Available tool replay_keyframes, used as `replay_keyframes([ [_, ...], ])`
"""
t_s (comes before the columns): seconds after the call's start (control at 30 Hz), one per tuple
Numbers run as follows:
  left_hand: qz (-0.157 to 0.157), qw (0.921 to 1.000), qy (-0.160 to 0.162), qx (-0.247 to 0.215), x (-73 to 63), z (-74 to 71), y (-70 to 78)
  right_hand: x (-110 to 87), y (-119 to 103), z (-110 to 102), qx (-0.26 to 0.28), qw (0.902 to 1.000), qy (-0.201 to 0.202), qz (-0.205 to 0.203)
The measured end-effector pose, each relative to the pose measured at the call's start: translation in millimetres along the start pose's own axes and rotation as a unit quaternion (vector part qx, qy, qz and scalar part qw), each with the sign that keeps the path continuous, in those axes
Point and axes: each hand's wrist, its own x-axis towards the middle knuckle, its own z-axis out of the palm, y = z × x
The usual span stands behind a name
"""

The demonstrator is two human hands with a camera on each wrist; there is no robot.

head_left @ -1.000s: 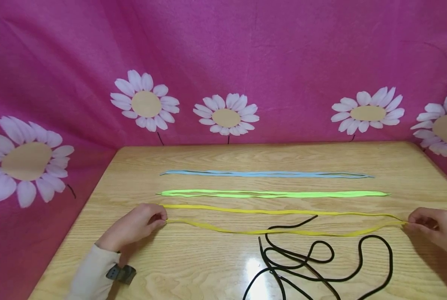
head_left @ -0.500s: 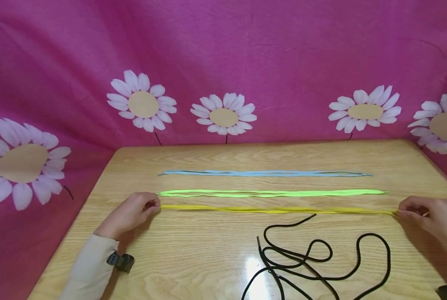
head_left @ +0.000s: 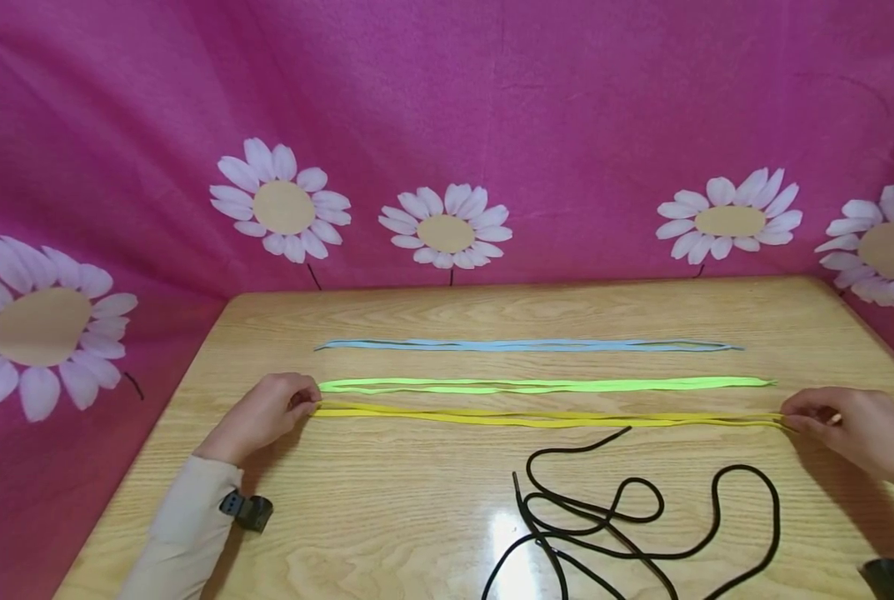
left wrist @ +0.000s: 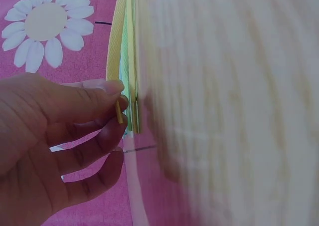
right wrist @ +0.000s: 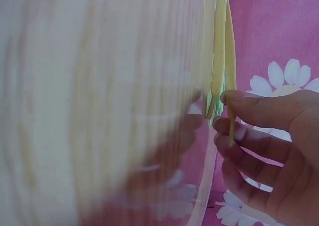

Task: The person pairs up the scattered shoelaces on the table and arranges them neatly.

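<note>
A flat yellow shoelace [head_left: 551,421], its strands nearly side by side, stretches across the table in the head view. My left hand [head_left: 267,412] pinches its left end between thumb and forefinger; in the left wrist view a yellow tip [left wrist: 119,115] pokes out below the thumb. At the other end my right hand [head_left: 855,427] pinches one strand, whose tip hangs past the fingers in the right wrist view. A second yellow end [right wrist: 211,106] lies just beside those fingers. Behind runs a neon green shoelace [head_left: 656,384], and farther back a light blue shoelace [head_left: 529,345], both roughly parallel.
A black round shoelace [head_left: 777,504] lies in loose loops at the front right, one end close to the yellow lace. The wood-grain table [head_left: 387,508] meets a pink flowered cloth [head_left: 581,100] at its back and sides. A dark band [head_left: 247,510] sits at the left wrist.
Both hands have moved away from me with the yellow shoelace, towards the green one. Its strands, spread wide apart before, now lie close together. The right hand has shifted slightly left.
</note>
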Motion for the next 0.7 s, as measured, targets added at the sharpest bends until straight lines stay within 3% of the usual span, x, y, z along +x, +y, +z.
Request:
replay_keyframes([
  [0.27,-0.008,0.9997,-0.022,-0.007,-0.2,-1.8,1.9,2.1,-6.5,1.0,0.015,0.9988,-0.046,0.010],
  [0.5,0.001,0.9992,-0.037,-0.012,-5.5,-2.5,-1.3,3.1,-10.2,4.3,0.008,0.9987,-0.030,-0.040],
  [0.7,-0.012,0.9992,-0.037,-0.005,-8.6,-1.7,-5.0,3.6,-9.8,2.1,0.005,0.9988,-0.038,-0.031],
])
